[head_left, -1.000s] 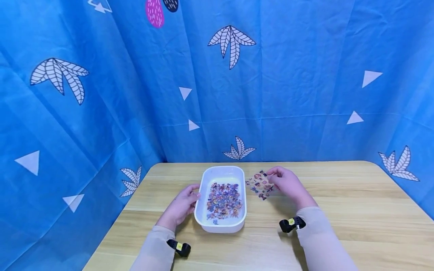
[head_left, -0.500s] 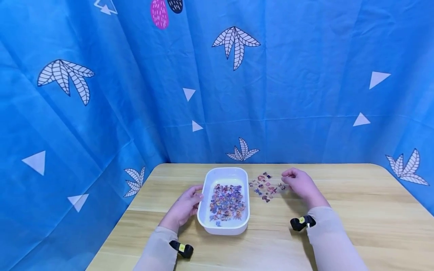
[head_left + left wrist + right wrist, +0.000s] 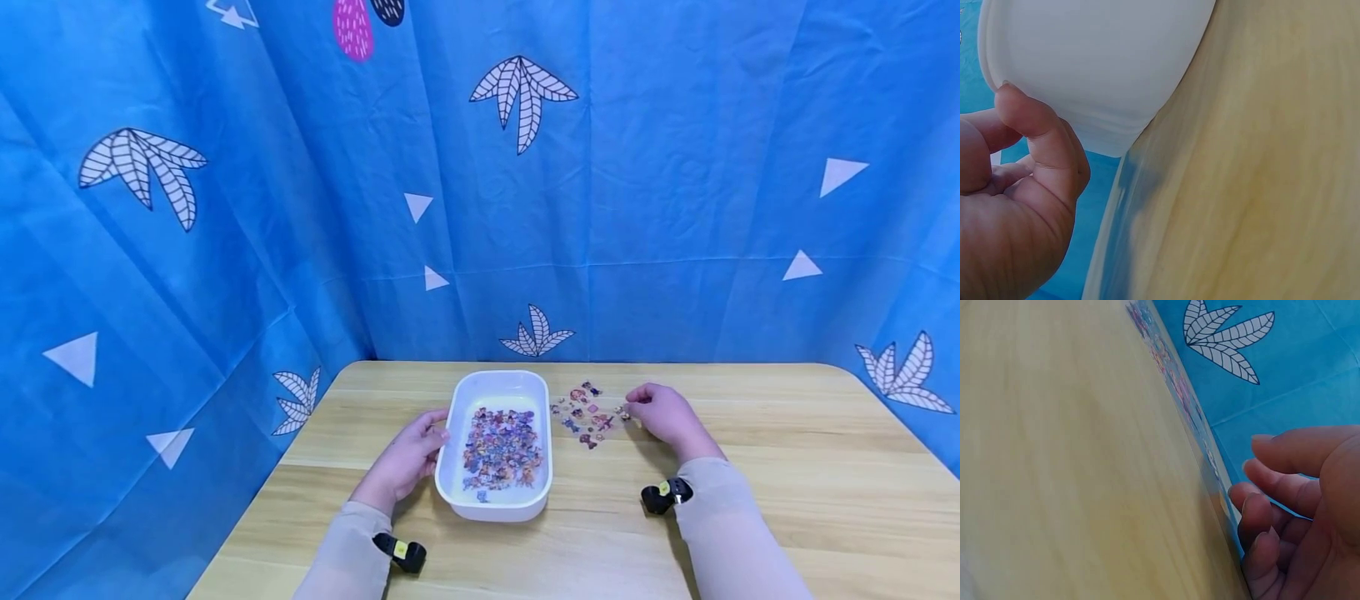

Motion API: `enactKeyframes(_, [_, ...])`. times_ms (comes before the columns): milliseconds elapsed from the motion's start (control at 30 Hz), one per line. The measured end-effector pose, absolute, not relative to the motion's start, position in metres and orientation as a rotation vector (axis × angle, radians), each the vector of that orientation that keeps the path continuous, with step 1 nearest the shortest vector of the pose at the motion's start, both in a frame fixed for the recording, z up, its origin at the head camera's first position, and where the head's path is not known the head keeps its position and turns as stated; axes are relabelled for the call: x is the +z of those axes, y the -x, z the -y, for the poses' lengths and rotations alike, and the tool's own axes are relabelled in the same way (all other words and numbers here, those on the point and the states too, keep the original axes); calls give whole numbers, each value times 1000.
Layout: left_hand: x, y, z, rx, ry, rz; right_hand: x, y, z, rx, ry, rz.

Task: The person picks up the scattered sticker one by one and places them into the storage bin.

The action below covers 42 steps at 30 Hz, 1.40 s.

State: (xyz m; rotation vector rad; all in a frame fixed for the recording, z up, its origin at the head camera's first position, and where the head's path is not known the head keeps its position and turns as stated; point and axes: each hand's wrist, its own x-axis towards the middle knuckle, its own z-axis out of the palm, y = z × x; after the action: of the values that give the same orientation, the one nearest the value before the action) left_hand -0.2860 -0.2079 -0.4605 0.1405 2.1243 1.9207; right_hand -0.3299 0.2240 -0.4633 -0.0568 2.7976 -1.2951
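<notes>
A white tub [image 3: 494, 504] stands left of centre on the table, with many small colourful printed figures [image 3: 498, 450] lying on its floor. My left hand [image 3: 405, 457] holds the tub by its left side; in the left wrist view a bent finger touches the tub wall near the rim. To the right of the tub lies a clear sheet printed with small colourful figures, like stickers [image 3: 592, 408]. My right hand [image 3: 666, 414] is at the sheet's right edge. In the right wrist view its fingers [image 3: 1257, 515] are loosely bent, thumb and index apart, nothing seen between them.
The wooden table [image 3: 810, 483] has a back edge close to a blue curtain [image 3: 675, 167] printed with leaves and triangles. The curtain also runs down both sides. Each wrist carries a black camera band [image 3: 400, 552].
The sheet, earlier touched by my right hand, has settled on the table. My right hand moved right off it, then slightly down to its edge. The left hand stays on the tub.
</notes>
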Motion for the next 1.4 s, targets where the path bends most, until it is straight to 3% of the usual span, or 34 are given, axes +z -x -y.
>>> enactKeyframes(967, [-461, 288, 207, 1919, -139, -2122, -470, 331, -215, -1001, 14, -2937])
enactKeyframes(1400, [-461, 286, 204, 1908, -175, -2096, -469, 325, -219, -1076, -4, -2922])
